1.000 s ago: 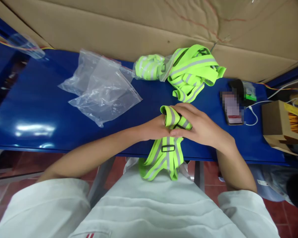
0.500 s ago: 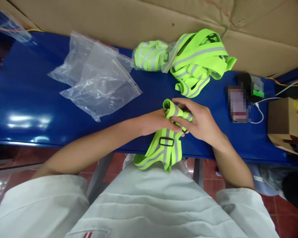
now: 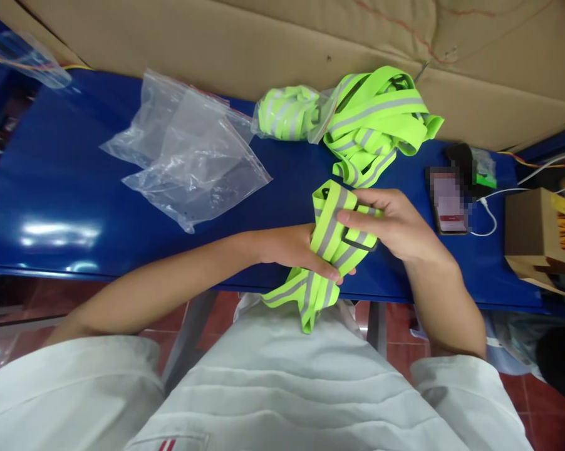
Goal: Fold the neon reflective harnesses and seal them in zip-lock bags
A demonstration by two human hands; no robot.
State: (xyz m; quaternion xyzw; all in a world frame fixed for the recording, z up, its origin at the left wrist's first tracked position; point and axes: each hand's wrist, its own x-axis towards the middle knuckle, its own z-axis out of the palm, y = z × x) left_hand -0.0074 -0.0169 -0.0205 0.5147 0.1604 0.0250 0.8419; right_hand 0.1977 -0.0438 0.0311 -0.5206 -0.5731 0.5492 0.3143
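Observation:
A neon yellow-green reflective strap [image 3: 328, 235] with a grey stripe is bunched in folds at the table's front edge. My left hand [image 3: 305, 250] grips its lower folds, thumb laid across the front. My right hand [image 3: 388, 222] pinches the upper folds from the right side. A black rectangular buckle [image 3: 359, 241] shows on the strap just below the right fingers. Loose strap ends hang over the edge towards my lap. Some fingers of both hands are hidden behind the folds.
Clear zip bags [image 3: 198, 147] lie left on the blue table [image 3: 76, 188]. At the back sit a bagged rolled strap [image 3: 287, 113] and a heap of loose straps [image 3: 381, 109]. A phone [image 3: 448, 200] with a white cable and a cardboard box [image 3: 529, 228] stand at right.
The strap's upper folds are spread wider and flatter, and the buckle now shows up by my right hand. My right hand has shifted slightly right, and my left thumb sits lower.

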